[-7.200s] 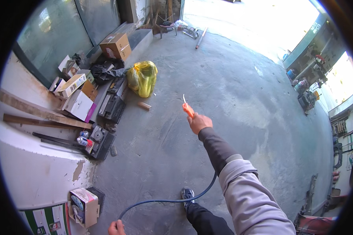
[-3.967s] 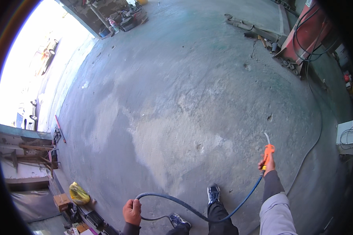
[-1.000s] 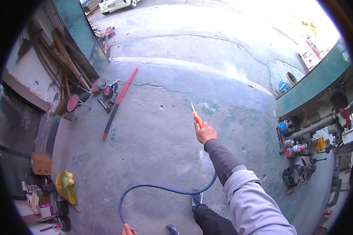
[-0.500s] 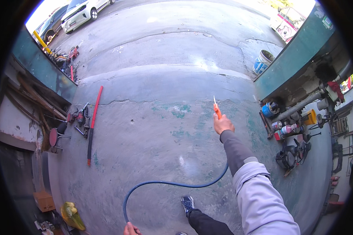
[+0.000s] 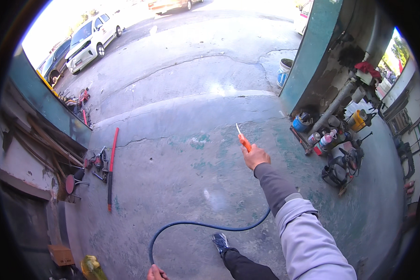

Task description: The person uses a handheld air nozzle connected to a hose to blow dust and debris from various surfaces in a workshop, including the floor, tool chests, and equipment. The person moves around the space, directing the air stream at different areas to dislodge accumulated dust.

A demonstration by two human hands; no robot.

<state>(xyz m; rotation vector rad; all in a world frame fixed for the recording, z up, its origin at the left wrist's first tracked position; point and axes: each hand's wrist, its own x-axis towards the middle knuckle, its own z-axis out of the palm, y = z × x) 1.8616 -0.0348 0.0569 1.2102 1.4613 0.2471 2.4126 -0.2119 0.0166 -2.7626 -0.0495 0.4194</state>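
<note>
Stretched out ahead over the floor, my right hand [image 5: 256,156] is closed around an orange air blow gun [image 5: 244,142]. Its thin pale nozzle points forward and slightly left. A blue hose [image 5: 191,223] curves across in front of me and passes out of sight behind my right forearm. At the lower edge, my left hand [image 5: 157,272], only partly in view, grips the hose between thumb and fingers.
A red-and-black bar [image 5: 112,170] lies on the left beside metal tools [image 5: 98,161]. Along the right wall are a blue bucket [image 5: 302,122], bottles [image 5: 328,139] and black tools [image 5: 337,173]. A white car [image 5: 91,39] stands outside. My shoe [image 5: 220,241] is near the hose.
My view has tilted up and turned right, bringing another vehicle into the top. The blow gun sits lower and further left in view. Both hands keep their grips.
</note>
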